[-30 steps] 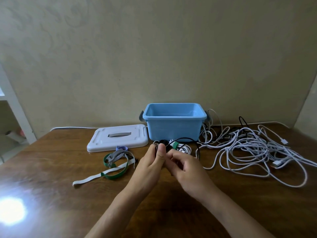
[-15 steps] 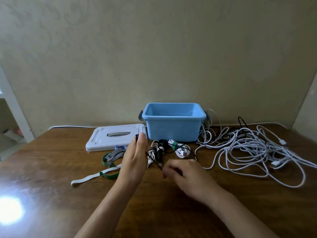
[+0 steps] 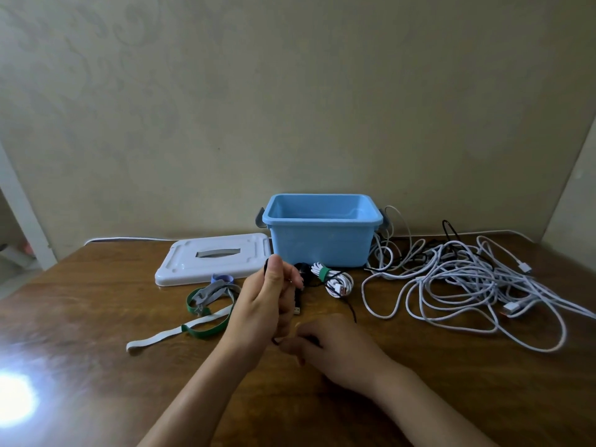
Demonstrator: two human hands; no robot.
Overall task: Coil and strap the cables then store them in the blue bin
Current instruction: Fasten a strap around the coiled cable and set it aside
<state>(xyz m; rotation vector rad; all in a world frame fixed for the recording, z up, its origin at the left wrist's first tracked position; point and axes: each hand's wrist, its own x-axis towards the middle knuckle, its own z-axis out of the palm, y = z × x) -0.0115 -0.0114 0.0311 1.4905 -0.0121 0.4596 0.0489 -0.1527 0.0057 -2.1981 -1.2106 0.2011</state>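
From my remote station I find no legible text, label, brand, number or sign on anything in the head view: the blue bin (image 3: 319,243), its white lid (image 3: 213,262), the straps (image 3: 206,304) and the cables (image 3: 467,282) carry no markings I can read.

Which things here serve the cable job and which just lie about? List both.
For the job:
left hand and right hand, both gripping the black cable
blue bin
strapped white coil
loose white cables
straps

Lying about:
white lid
wooden table
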